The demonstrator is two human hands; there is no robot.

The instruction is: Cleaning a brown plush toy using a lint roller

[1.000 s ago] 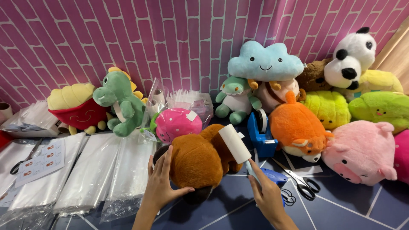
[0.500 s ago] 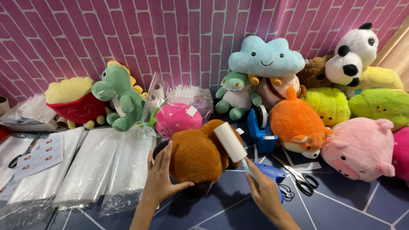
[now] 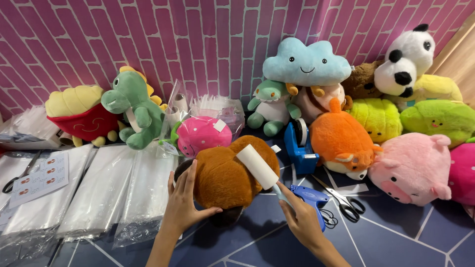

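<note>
A round brown plush toy (image 3: 222, 175) lies on the dark blue tiled floor in front of me. My left hand (image 3: 184, 205) rests on its left side with fingers spread, holding it steady. My right hand (image 3: 300, 217) grips the handle of a lint roller (image 3: 257, 167), whose white roll lies against the top right of the brown plush.
Plush toys line the pink brick wall: green dinosaur (image 3: 134, 109), pink strawberry (image 3: 202, 134), blue cloud (image 3: 306, 62), orange fox (image 3: 341, 141), pink pig (image 3: 413, 168), panda (image 3: 404, 59). A blue tagging gun (image 3: 310, 197), scissors (image 3: 346, 205) and tape dispenser (image 3: 299, 146) lie right. Clear plastic bags (image 3: 99, 193) lie left.
The roller has shifted left along the top of the brown plush. My left hand has stayed pressed on the toy's side.
</note>
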